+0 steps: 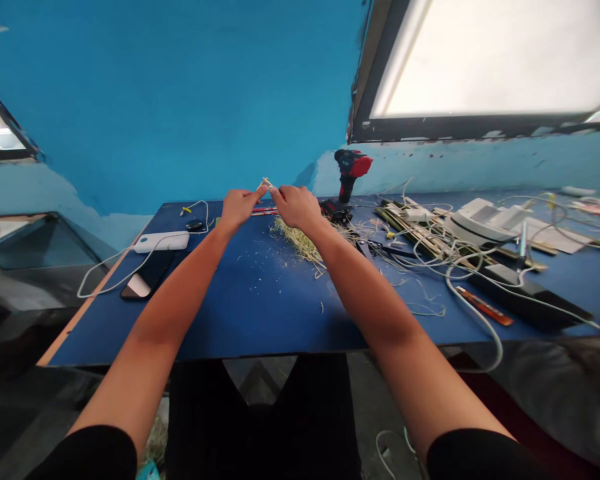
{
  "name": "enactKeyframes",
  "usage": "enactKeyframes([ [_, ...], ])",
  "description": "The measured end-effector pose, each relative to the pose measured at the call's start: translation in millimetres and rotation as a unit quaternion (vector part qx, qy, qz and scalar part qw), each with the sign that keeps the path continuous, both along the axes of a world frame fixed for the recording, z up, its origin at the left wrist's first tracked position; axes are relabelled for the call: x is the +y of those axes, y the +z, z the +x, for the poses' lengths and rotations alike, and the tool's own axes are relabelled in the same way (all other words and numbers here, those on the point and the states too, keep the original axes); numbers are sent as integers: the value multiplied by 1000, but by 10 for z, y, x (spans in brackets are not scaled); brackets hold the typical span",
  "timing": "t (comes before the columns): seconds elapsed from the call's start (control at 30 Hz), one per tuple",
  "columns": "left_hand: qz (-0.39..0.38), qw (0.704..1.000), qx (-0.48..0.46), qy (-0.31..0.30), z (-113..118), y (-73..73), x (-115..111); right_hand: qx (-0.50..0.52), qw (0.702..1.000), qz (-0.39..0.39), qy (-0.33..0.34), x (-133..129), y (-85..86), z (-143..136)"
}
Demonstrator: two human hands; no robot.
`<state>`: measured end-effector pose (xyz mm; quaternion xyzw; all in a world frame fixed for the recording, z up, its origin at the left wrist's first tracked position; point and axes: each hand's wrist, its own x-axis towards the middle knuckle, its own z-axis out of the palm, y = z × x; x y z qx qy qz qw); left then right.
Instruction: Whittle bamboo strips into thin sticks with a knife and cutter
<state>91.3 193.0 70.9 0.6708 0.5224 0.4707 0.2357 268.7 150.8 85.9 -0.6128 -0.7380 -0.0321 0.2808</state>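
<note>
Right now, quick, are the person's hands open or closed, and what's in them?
Left hand: closed, pinching a small pale piece.
Right hand: closed, seemingly pinching that same piece, too small to identify.

- Red-and-black cordless drill (349, 163), upright at the far side of the blue table (250, 313), near the wall
- White power bank (161, 242) at the left, just beyond a dark phone (153, 272)
- Small black oval object (195, 225) close by, too small to identify
- Looped pale cable (497, 343) at the right, hanging past the near edge
- Orange-brown flat piece (485, 307) beside a long black object (540, 300)
- Two-toned blue wall (180, 100); bright, dark-framed window (485, 60) at upper right
</note>
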Motion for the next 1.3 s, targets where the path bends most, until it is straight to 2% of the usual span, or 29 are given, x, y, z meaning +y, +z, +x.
enactKeyframes([
  [0.13,-1,1000,-9,-14,-26,-7,13,0,1000,-6,14,34,-24,19],
  [0.33,-15,1000,10,19,3,2,22,7,1000,-6,-9,-19,-8,-29],
  [0.47,-29,999,7,19,37,7,-1,48,999,-16,-15,11,-15,-46],
  [0.63,-52,995,-77,-31,124,80,-140,104,991,-56,-67,203,-114,149],
  [0.73,-98,979,-160,-74,164,153,-234,120,982,-86,-114,286,-141,297],
  [0.8,-119,970,-196,-78,172,189,-264,210,965,-129,-92,302,-109,338],
  [0.83,-121,968,-205,-75,171,201,-268,288,942,-162,-64,298,-80,335],
  [0.93,-114,966,-221,-68,161,219,-271,516,824,-230,34,256,25,260],
  [1.0,-111,966,-220,-79,158,219,-284,586,777,-215,78,213,75,192],
  [1.07,-111,968,-201,-99,164,207,-305,604,770,-172,113,173,92,138],
  [1.17,-112,972,-161,-128,188,169,-320,583,790,-119,146,142,78,94],
  [1.3,-125,963,-171,-167,207,132,-306,573,805,-89,124,174,82,104],
])
